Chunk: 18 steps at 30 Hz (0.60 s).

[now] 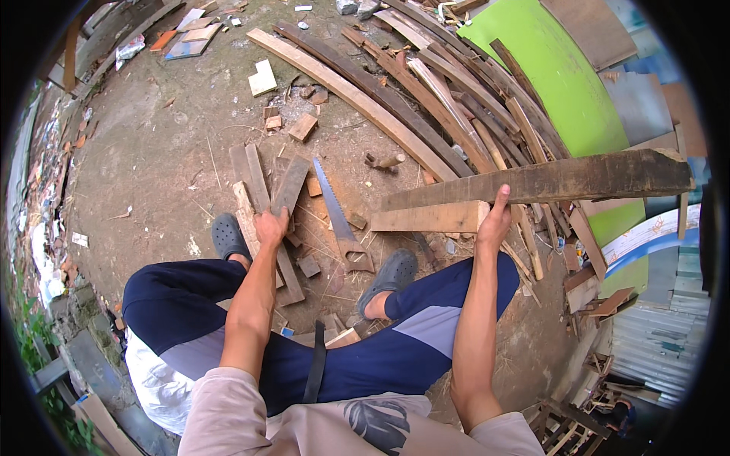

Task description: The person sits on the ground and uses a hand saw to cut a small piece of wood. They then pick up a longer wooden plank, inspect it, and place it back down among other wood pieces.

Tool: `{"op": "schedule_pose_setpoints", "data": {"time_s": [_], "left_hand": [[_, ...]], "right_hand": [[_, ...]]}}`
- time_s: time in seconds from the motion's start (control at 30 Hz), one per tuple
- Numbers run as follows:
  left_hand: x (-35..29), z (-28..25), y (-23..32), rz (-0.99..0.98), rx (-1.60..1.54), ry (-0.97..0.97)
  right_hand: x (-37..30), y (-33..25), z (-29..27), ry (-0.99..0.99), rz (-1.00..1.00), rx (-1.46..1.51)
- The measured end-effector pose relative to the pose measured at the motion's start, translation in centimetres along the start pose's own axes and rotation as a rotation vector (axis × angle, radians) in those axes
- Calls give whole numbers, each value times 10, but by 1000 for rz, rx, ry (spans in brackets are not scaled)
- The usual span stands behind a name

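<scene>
My right hand grips a long dark wooden beam, thumb pressed on its face. A shorter pale wood piece lies along the beam's lower edge, its end against that hand; whether the fingers hold it too is hidden. My left hand is closed around the lower end of a short grey-brown board. Beneath it lie other short boards, crossing on the ground between my feet. A handsaw with a wooden handle lies between my two hands, touched by neither.
Long planks are heaped at the far right, beside a green panel. Offcuts such as a small wood block and a forked wood piece litter the dirt ahead. My clogs stand either side of the saw.
</scene>
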<state>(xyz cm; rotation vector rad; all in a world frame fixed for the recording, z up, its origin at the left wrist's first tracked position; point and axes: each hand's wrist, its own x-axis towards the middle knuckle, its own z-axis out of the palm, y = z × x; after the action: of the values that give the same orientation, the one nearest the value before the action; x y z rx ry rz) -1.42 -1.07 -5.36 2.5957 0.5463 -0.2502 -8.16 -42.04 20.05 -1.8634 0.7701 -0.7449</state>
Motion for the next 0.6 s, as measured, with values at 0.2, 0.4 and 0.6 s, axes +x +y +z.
{"op": "schedule_pose_setpoints", "data": {"time_s": [0.2, 0.4, 0.6], "left_hand": [[33, 4, -5, -205, -191, -437], [24, 18, 0, -440, -435, -352], [19, 8, 16, -486, -740, -870]], "right_hand": [[0, -2, -1, -8, 3, 9], [1, -4, -3, -52, 43, 40], [2, -1, -2, 15, 15, 11]]}}
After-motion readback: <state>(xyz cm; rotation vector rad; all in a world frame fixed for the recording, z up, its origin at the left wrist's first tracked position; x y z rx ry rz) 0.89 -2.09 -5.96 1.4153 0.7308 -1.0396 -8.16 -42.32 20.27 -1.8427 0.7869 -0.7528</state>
